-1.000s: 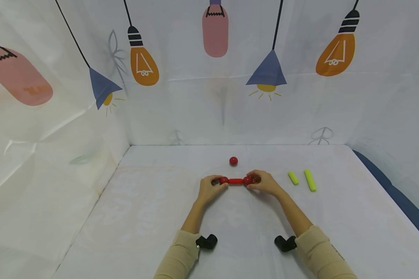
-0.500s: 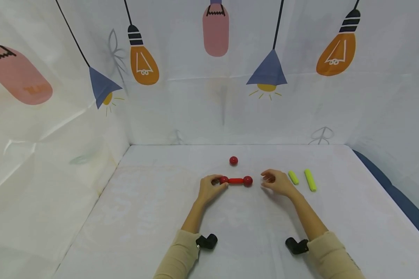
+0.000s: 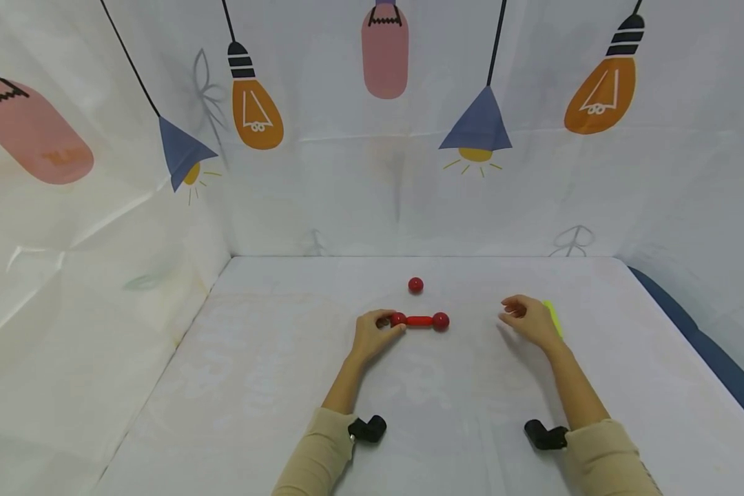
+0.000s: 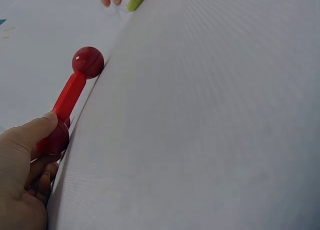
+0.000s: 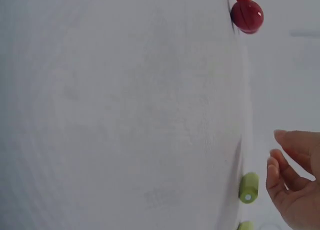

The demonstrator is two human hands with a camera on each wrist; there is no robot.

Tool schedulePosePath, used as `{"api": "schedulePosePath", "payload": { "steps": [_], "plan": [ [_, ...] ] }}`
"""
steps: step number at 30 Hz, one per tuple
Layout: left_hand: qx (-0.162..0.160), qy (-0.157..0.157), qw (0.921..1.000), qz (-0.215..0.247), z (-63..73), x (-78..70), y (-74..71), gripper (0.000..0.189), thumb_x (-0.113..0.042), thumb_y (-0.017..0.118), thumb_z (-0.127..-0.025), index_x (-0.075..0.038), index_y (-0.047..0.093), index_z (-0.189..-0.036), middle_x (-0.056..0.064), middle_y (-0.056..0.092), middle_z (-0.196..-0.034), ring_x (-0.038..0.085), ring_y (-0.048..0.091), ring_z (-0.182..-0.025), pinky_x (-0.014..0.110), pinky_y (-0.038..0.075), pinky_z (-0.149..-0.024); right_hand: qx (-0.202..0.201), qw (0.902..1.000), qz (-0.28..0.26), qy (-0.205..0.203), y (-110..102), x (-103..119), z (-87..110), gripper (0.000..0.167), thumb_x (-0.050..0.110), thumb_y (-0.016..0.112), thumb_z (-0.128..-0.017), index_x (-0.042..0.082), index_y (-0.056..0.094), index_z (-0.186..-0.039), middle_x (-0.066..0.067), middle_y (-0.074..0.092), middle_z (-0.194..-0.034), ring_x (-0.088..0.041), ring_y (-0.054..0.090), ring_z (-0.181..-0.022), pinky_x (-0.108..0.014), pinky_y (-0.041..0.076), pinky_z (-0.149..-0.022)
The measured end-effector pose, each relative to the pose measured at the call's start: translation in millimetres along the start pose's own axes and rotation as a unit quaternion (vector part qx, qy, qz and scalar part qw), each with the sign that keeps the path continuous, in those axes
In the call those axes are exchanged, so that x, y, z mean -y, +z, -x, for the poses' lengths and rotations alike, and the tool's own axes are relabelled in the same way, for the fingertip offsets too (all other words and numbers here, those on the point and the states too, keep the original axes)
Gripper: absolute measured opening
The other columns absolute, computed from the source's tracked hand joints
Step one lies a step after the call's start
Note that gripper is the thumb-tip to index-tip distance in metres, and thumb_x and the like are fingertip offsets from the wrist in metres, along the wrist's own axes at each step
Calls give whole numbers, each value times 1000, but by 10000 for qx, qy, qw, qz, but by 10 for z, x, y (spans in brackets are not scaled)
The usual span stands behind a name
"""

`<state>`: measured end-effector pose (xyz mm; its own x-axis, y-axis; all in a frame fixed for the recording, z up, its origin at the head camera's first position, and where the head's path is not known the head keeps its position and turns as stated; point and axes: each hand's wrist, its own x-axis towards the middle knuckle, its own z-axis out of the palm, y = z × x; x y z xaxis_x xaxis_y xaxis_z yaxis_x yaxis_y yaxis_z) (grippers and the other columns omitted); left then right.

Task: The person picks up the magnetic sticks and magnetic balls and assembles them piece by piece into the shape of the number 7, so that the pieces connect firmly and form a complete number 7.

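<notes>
A red rod [image 3: 418, 321] with a dark red ball on each end lies on the white table. My left hand [image 3: 372, 336] pinches the left ball [image 4: 57, 140] between thumb and fingers; the right ball [image 3: 440, 322] is free of any hand. Over to the right, my right hand [image 3: 529, 322] holds nothing, its fingers loosely bent and thumb apart. It covers the short yellow-green rod in the head view, but the right wrist view shows a yellow-green rod [image 5: 248, 187] close beside the fingertips. The long yellow-green rod [image 3: 552, 317] is partly hidden behind that hand.
A loose dark red ball [image 3: 415, 285] sits farther back than the red rod. White sheets printed with lamps and bulbs [image 3: 257, 114] stand behind the table [image 3: 273, 372] and at its sides. A black wrist camera [image 3: 368, 429] is on each forearm.
My right hand has let go of the right ball and moved right, over the short yellow-green rod. My left hand keeps its hold on the left ball, and the red piece stays put.
</notes>
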<state>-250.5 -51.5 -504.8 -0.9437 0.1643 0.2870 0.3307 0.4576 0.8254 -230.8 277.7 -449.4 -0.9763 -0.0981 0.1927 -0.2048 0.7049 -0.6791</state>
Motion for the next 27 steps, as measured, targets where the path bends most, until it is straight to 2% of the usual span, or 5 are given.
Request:
{"api": "schedulePosePath", "payload": {
  "steps": [7, 18, 22, 25, 27],
  "plan": [
    [28, -45, 10000, -11, 4, -14, -4, 36, -23, 75, -79, 0, 69, -106, 10, 68, -95, 18, 60, -85, 27, 50, -76, -381, 9988, 185, 257, -133, -140, 38, 29, 8, 65, -85, -11, 61, -107, -24, 66, -95, -31, 62, -83, -20, 46, -64],
    [5, -96, 9999, -65, -5, -18, 1, 36, -24, 75, -79, -1, 69, -106, 9, 67, -92, 18, 58, -84, 27, 49, -75, -1030, 9919, 525, 535, -307, -270, 69, 30, 10, 66, -83, -11, 62, -104, -24, 66, -91, -11, 58, -73, -19, 41, -65],
    [-1, -95, 9999, -63, -5, -7, 5, 35, -23, 75, -79, -1, 69, -106, 9, 67, -92, 18, 59, -84, 26, 49, -75, -1035, 9896, 438, 901, -352, -300, 92, 36, 12, 65, -85, -13, 59, -109, -30, 63, -98, -29, 62, -82, -24, 42, -67],
    [-12, -82, 10000, -33, 2, -3, 4, 35, -22, 75, -79, 0, 69, -106, 9, 68, -92, 18, 59, -84, 26, 48, -75, -810, 9860, 282, 1433, -376, -311, 103, 43, 17, 62, -88, -14, 52, -116, -34, 56, -108, -43, 55, -97, -33, 45, -71],
    [-7, -94, 10000, -9, 8, -8, 2, 35, -22, 75, -79, 0, 69, -106, 9, 68, -93, 18, 59, -84, 26, 48, -75, -625, 9818, 231, 1780, -386, -329, 106, 47, 20, 59, -90, -14, 49, -120, -35, 52, -113, -45, 50, -103, -40, 46, -75]
  ]
}}
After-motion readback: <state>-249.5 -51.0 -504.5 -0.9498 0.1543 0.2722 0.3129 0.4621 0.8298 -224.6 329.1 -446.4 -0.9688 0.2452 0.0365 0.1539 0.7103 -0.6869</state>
